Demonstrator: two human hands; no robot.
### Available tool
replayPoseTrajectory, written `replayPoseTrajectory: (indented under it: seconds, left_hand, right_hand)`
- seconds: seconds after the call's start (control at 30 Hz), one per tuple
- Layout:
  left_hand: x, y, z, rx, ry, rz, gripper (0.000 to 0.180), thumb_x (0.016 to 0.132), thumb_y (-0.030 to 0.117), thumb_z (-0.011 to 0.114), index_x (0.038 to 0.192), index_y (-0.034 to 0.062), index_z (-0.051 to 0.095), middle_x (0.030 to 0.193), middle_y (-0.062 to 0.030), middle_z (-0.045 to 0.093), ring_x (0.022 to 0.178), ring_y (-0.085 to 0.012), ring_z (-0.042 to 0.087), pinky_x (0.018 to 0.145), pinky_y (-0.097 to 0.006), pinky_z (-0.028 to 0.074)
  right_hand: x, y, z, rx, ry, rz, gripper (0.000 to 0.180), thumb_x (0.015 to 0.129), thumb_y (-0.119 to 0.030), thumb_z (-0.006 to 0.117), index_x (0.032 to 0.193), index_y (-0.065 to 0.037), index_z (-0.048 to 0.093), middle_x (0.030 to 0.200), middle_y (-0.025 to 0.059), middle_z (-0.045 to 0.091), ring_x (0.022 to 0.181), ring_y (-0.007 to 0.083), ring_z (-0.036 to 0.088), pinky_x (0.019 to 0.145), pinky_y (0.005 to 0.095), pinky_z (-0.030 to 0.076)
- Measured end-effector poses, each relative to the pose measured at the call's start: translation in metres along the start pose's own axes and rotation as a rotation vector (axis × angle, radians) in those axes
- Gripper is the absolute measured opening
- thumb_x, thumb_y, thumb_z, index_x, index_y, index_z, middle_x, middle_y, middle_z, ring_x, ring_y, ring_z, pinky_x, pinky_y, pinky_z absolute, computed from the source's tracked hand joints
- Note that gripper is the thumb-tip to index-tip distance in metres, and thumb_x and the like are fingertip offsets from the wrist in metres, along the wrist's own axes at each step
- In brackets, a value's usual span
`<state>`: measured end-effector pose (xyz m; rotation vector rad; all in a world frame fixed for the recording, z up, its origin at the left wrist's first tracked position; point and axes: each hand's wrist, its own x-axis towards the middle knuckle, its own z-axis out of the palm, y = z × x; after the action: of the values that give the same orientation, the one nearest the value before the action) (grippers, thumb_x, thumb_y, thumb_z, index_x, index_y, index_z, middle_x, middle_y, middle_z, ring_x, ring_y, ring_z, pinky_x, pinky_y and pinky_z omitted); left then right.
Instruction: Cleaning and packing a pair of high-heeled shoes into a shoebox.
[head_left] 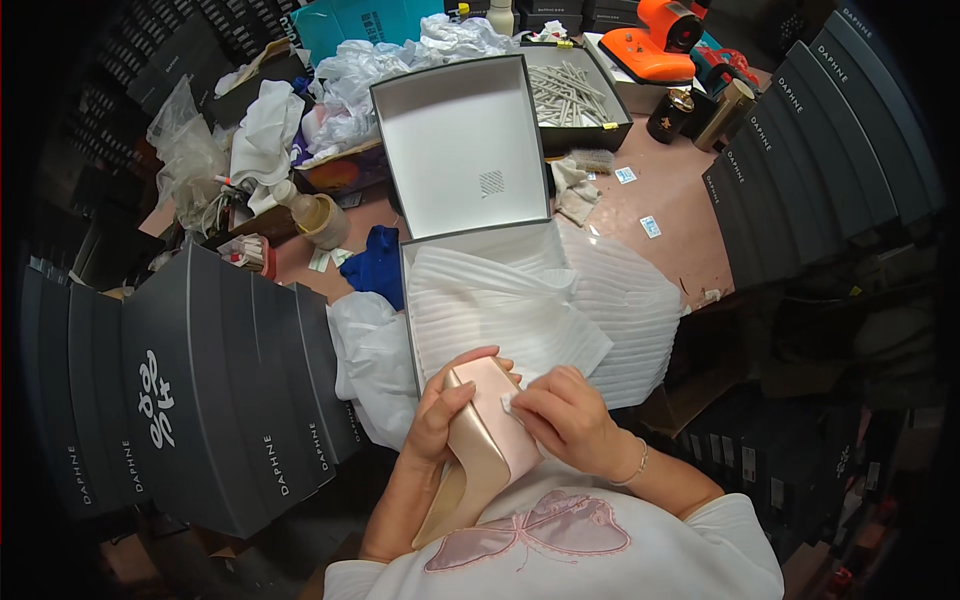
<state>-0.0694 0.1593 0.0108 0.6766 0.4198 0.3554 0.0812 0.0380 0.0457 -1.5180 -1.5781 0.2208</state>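
Note:
My left hand (437,413) is wrapped round a shoe (478,455) with a pale gold side, a light pink face and what looks like a thick heel. The shoe tilts, its narrow end pointing down toward my shirt. A small white piece (507,403), like a pad or folded wipe, is pinched in the fingers of my right hand (567,418) against the pink face. Just beyond my hands stands an open shoebox (405,290) with its lid (460,130) raised. Ribbed white wrapping sheet (490,300) lies in it and spills out to the right.
Dark shoeboxes are stacked at the left (210,390) and right (800,160). Behind the lid stand a box of pale sticks (570,95) and an orange device (645,55). Crumpled white paper (365,85), a blue cloth (375,265) and a bottle (315,215) lie to the left.

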Motion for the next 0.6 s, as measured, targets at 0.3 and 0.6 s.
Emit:
replayPoseTrajectory:
  seconds: [0.3, 0.6]
  left_hand:
    - [0.002, 0.001, 0.002, 0.045, 0.027, -0.008, 0.067, 0.083, 0.031, 0.058, 0.136, -0.0063, 0.041, 0.121, -0.0212, 0.057, 0.116, -0.0328, 0.058, 0.096, -0.043, 0.051]
    - [0.003, 0.008, -0.001, 0.017, -0.004, 0.014, 0.064, 0.088, 0.03, 0.06, 0.138, -0.006, 0.041, 0.124, -0.0195, 0.057, 0.117, -0.0296, 0.058, 0.099, -0.042, 0.049]
  right_hand:
    - [0.002, 0.006, 0.002, -0.013, 0.041, -0.002, 0.02, 0.074, -0.001, 0.075, 0.091, -0.003, 0.066, 0.078, 0.0069, 0.057, 0.068, 0.0213, 0.055, 0.064, 0.0327, 0.042]
    - [0.012, 0.006, -0.003, -0.051, -0.045, -0.029, 0.02, 0.073, -0.003, 0.072, 0.091, -0.006, 0.063, 0.081, 0.0051, 0.057, 0.075, 0.0223, 0.056, 0.067, 0.0337, 0.041]
